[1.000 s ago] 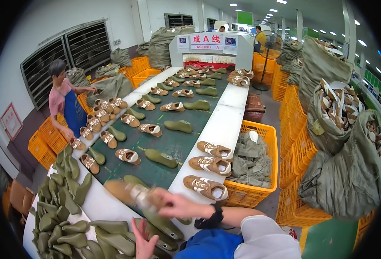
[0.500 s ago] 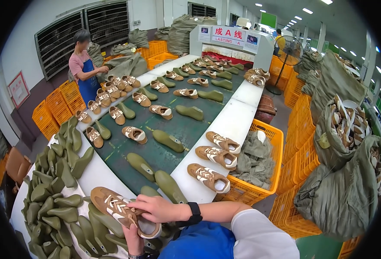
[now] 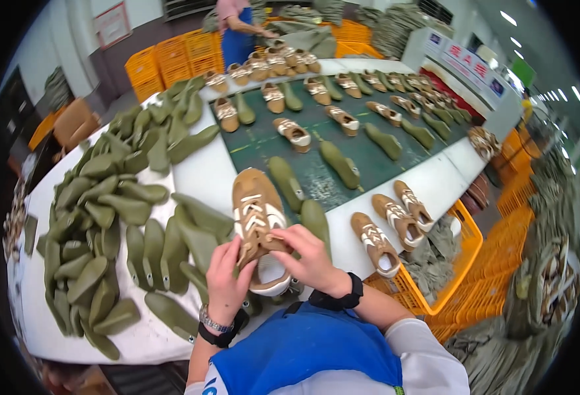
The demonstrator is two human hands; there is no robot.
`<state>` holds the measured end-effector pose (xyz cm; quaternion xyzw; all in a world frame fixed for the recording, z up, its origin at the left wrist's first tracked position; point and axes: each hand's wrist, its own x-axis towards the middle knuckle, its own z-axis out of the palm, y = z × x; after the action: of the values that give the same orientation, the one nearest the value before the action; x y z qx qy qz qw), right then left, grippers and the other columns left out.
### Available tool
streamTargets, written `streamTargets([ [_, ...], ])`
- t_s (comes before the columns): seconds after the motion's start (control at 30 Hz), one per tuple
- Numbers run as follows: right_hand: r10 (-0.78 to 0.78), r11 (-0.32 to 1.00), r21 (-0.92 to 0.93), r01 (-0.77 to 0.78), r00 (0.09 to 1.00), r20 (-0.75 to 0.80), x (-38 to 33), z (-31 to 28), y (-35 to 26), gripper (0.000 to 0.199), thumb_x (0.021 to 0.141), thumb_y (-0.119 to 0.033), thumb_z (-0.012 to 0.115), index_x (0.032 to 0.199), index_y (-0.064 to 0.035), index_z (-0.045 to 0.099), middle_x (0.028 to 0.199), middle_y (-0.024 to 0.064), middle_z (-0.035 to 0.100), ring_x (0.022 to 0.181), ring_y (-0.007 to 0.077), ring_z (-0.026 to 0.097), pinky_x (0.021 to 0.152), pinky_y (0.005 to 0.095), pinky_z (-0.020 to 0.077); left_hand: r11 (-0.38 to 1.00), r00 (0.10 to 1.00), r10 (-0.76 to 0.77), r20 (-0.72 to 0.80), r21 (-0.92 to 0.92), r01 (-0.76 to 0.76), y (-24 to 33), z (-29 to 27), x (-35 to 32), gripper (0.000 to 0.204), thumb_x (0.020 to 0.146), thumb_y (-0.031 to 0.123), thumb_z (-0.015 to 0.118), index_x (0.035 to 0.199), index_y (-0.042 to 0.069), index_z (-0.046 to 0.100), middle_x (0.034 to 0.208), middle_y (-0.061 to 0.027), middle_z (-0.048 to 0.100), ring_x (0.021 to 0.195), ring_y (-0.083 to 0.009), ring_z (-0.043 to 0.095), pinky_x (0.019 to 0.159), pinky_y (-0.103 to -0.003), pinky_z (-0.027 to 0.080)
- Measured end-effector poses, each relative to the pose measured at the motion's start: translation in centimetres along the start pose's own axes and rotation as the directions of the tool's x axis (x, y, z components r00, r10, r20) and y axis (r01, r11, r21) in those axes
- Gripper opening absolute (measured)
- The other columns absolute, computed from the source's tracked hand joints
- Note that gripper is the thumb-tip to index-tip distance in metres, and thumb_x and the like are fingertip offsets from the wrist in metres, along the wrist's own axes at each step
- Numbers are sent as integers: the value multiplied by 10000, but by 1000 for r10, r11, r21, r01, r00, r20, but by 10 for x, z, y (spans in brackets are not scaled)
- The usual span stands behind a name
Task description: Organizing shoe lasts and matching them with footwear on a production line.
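A brown sneaker point(image 3: 258, 204) with white stripes and laces is held in front of my body, its toe pointing away. My left hand point(image 3: 224, 280) pinches the left side of its collar, beside the opening. On the other side, my right hand point(image 3: 306, 260) grips the collar and tongue area with thumb and fingers. The pale insole shows inside the opening. Under and around the shoe lie green shoe lasts point(image 3: 198, 227), and one more last point(image 3: 315, 224) stands just past my right hand.
A heap of green lasts point(image 3: 102, 197) covers the white table at left. The green conveyor point(image 3: 250, 148) carries shoes and lasts. Three sneakers point(image 3: 375, 243) sit on its right ledge by an orange crate point(image 3: 471, 247). Across the line stands a person in a blue apron point(image 3: 237, 43).
My view has swung left and down. The sneaker has turned from lying slantwise to toe-forward, and both hands now hold its collar from either side.
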<state>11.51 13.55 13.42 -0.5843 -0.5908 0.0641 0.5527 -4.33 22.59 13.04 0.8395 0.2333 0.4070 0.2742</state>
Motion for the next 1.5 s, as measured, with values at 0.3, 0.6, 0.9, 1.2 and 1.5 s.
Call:
streamTargets([
  [0.3, -77, 995, -64, 75, 996, -34, 0, 16, 6, 277, 789, -14, 616, 1061, 12, 571, 916, 135, 574, 726, 250, 588, 635, 303, 485, 999, 999, -40, 1, -9, 40, -2, -27, -13, 413, 684, -23, 578, 1096, -42, 556, 965, -162, 571, 848, -300, 584, 741, -347, 485],
  [0.6, -33, 973, -175, 149, 843, 537, -6, 14, -23, 396, 725, -282, 715, 1061, -115, 590, 933, 63, 567, 746, 218, 612, 624, 315, 508, 953, 950, -292, -108, 50, 299, -24, -13, -19, 285, 688, 32, 599, 963, -41, 594, 823, -145, 564, 723, -289, 574, 651, -352, 479],
  [0.9, 198, 952, -306, -18, 797, 570, 72, 6, 62, 296, 721, -187, 670, 983, -67, 603, 933, 145, 596, 864, 331, 585, 766, 394, 479, 919, 955, -291, -64, 259, 297, -58, -57, -49, 393, 733, 108, 673, 1086, -5, 544, 909, -160, 590, 835, -320, 577, 722, -383, 467],
  [1.2, 290, 855, -512, -76, 889, 353, 160, 57, 242, 431, 718, -96, 636, 1143, -100, 561, 1186, 178, 512, 1054, 344, 532, 898, 388, 441, 776, 858, -474, -199, 367, 513, -94, -102, -119, 307, 736, 57, 637, 1023, -24, 561, 832, -165, 578, 776, -329, 570, 687, -385, 456],
  [1.5, 823, 380, -914, -140, 502, 266, 137, 22, 282, 521, 762, -314, 628, 1173, -41, 460, 1075, 174, 603, 1012, 342, 575, 843, 422, 469, 656, 759, -573, -309, 381, 651, -111, -120, -154, 326, 746, 49, 620, 1046, -53, 542, 919, -190, 576, 870, -337, 554, 769, -402, 439],
])
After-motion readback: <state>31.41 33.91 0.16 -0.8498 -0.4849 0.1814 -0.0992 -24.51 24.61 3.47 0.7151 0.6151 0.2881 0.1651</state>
